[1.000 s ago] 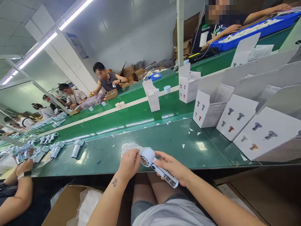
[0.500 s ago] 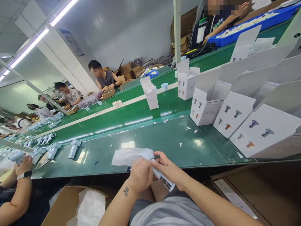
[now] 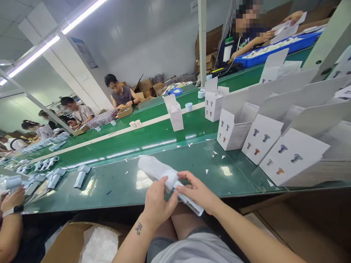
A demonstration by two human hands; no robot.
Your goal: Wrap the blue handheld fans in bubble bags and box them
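Note:
In front of me, a white translucent bag (image 3: 155,168) covers the head of a light blue handheld fan (image 3: 194,206). The fan's handle sticks out of the bag and points down toward my lap. My right hand (image 3: 197,191) grips the handle near the bag's mouth, thumb on one side and fingers on the other. At the bag's lower edge is my left hand (image 3: 158,200), its fingers on the plastic and its thumb close to the handle; part of its grip is hidden.
Open white boxes (image 3: 290,157) with printed fans line the bench's right side. Several light blue fans (image 3: 81,176) lie at left, near a co-worker's hand (image 3: 15,199). Small white scraps dot the green bench (image 3: 117,182). Below left stands a carton (image 3: 65,241) of white bags.
The bag has swung from lying level to slanting up and left, and it now fits round the fan's head. My left hand has loosened from a fist-like pinch. The view has shifted slightly.

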